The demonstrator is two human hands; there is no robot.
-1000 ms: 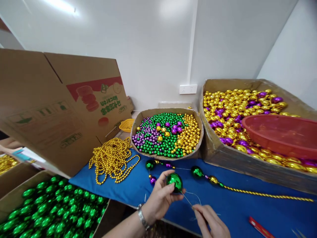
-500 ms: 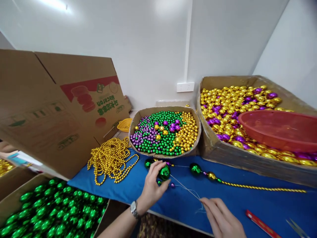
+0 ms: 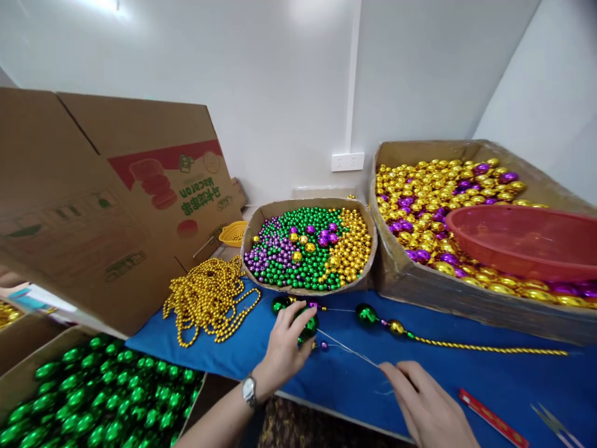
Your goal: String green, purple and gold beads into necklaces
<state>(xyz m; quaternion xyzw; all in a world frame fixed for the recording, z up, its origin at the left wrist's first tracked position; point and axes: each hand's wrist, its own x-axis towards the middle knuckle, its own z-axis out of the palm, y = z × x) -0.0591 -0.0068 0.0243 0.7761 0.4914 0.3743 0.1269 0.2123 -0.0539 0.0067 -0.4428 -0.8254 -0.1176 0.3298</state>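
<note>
My left hand [image 3: 285,345], with a watch on its wrist, is closed around a large shiny green bead [image 3: 310,322]. From that bead a thin white string [image 3: 347,350] runs taut to my right hand [image 3: 422,398], which pinches it between thumb and fingers. A small purple bead [image 3: 323,345] lies just right of my left fingers. Behind the hands, another green bead [image 3: 366,313] and a gold bead [image 3: 396,327] are strung in line with a thin gold bead strand [image 3: 489,346] stretching right across the blue cloth. More strung beads are partly hidden behind my left fingers.
A carton of small mixed beads [image 3: 308,252] stands behind my hands. To its right is a large box of gold and purple beads with a red basin [image 3: 522,242]. Gold bead strands [image 3: 209,295] lie left. A red strip-like object [image 3: 493,418] and tweezers [image 3: 553,423] lie right.
My right hand has shifted slightly right and down with the string. My left hand has moved a little left with the green bead, its fingers reaching further over it.
</note>
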